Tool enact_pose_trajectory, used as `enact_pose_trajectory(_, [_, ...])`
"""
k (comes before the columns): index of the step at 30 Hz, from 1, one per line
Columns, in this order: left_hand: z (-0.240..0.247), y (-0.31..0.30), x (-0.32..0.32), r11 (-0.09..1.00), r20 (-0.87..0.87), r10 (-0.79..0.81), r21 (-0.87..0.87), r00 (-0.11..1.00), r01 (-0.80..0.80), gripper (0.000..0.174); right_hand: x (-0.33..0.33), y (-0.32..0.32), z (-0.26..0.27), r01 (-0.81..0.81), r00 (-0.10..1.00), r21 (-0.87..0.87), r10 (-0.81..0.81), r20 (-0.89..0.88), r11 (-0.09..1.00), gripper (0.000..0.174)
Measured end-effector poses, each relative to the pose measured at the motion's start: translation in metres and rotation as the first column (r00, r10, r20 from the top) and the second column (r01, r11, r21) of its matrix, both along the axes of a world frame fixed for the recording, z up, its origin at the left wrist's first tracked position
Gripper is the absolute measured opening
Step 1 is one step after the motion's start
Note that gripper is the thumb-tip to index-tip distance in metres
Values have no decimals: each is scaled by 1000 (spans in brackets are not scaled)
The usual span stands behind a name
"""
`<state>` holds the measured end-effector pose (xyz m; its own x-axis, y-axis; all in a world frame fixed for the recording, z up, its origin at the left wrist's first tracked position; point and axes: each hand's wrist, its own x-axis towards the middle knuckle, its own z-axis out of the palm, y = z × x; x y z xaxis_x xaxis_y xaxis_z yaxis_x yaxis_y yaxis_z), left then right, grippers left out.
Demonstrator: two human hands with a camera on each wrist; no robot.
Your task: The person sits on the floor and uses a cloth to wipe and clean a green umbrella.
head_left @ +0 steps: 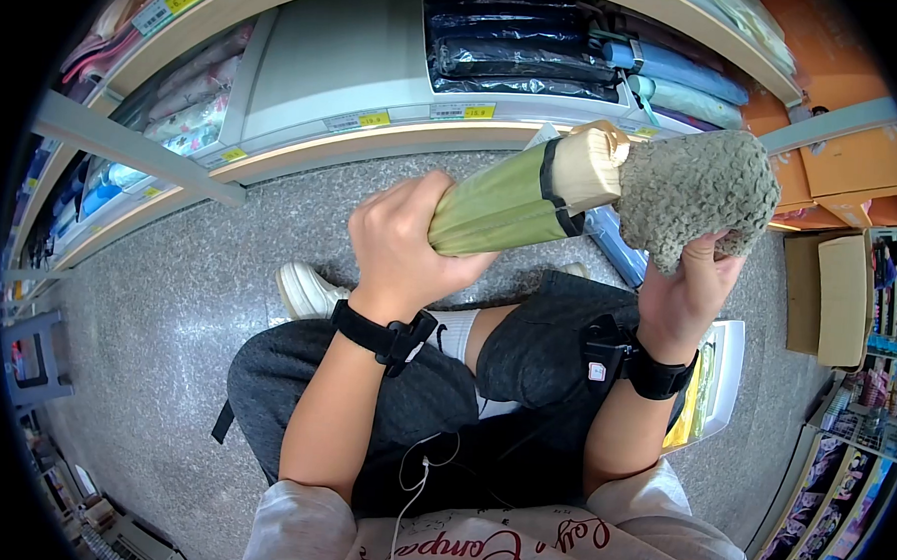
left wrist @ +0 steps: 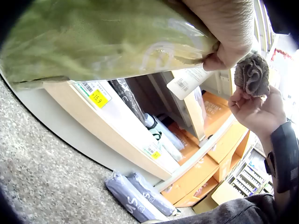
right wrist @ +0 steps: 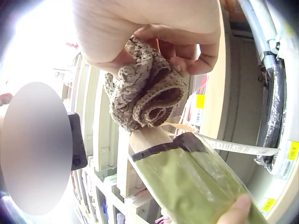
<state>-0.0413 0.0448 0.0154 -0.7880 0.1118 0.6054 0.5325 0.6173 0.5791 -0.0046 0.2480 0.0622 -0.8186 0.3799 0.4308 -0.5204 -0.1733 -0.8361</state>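
My left hand (head_left: 400, 233) grips what looks like a green folding umbrella (head_left: 502, 197) in a clear plastic sleeve, raised above my lap. Past its dark band, a pale wooden handle (head_left: 588, 171) points toward my right side, and a white tag (left wrist: 185, 84) hangs near it. In my right hand (head_left: 688, 295) I hold a rolled grey-brown knitted cloth (head_left: 697, 196) with a bumpy surface, pinched between thumb and fingers. The right wrist view shows the spiral end of the roll (right wrist: 156, 105) right at the tip of the wooden handle.
Ahead runs a low shelf (head_left: 305, 139) with price labels and packaged black bundles (head_left: 523, 58). Two blue wrapped bundles (left wrist: 140, 198) lie on the floor. By my right knee stands a white box (head_left: 729, 377) with yellow packages; a cardboard box (head_left: 818, 296) is farther right.
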Motion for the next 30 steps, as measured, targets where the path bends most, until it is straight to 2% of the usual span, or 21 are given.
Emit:
enact_pose_trajectory(10, [-3,1,1,1000,33,4,0,999,-4,33,-1,-4,1,22,1000,10,-21,-15,1000,55])
enact_pose_trajectory(13, [-3,0,1,1000,27,10,0,1000,-10,33,1,-2,-1,-19,999,-49,22,46,999,54])
enact_pose_trajectory(16, [-4,0,-1,1000,24,18,-15,1000,-17,33,2,-2,0,23,992,-85,-12,127,996,51])
enact_pose_trajectory(22, [-3,1,-1,999,-1,22,-37,1000,-22,33,0,0,3,28,998,45,-31,57,999,48])
enact_pose_trajectory(30, [-4,0,-2,999,3,23,-33,1000,-23,33,-3,1,2,30,1000,81,-29,-12,996,40])
